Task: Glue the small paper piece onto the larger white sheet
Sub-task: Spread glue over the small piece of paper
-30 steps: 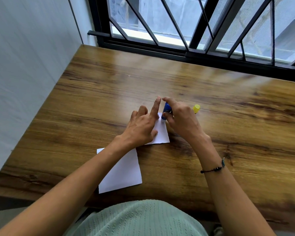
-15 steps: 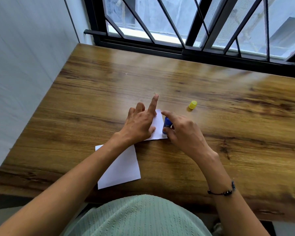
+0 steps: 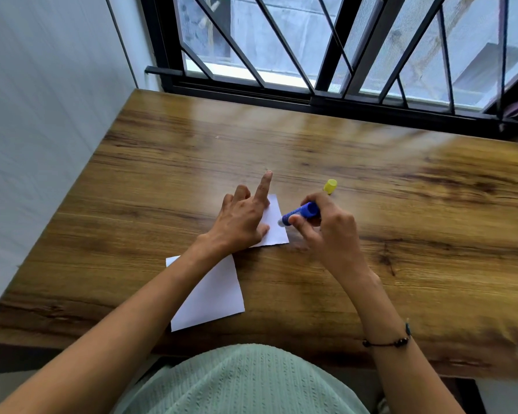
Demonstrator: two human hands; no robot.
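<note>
Glue stick point(image 3: 300, 213) newly tilted, tip left

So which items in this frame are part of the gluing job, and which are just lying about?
In use:
small paper piece, pressed down by the left hand
blue glue stick, gripped by the right hand, tip at the piece's right edge
larger white sheet, near the table's front edge

Lying about:
yellow glue cap, on the wooden table

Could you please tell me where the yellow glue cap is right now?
In the head view, the yellow cap lies on the wooden table, just beyond the right hand holding the blue glue stick.
</note>
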